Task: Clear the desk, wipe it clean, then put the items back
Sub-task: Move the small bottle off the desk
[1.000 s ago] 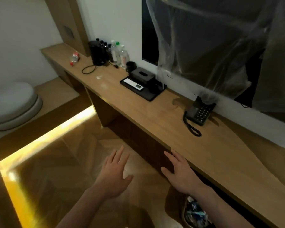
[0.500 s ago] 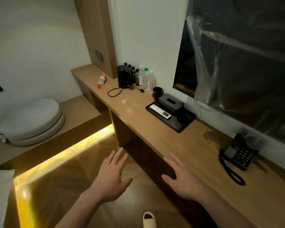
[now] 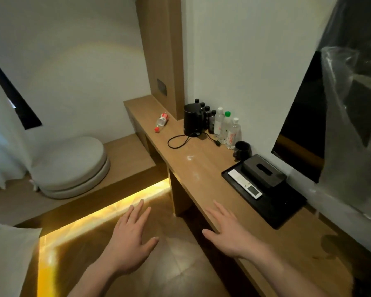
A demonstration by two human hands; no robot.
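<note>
The view swings left along the desk [image 3: 201, 174], both hands flat and empty, left hand [image 3: 129, 239] and right hand [image 3: 229, 234] apart; reaching carelessly could topple the crowded bottles [image 3: 225, 127] by the kettle [image 3: 192, 121].

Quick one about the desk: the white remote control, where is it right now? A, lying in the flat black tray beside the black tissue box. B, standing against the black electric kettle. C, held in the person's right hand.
A: the white remote control lies flat in the flat black tray, just in front of the black tissue box; the right hand is open and holds nothing.
</note>
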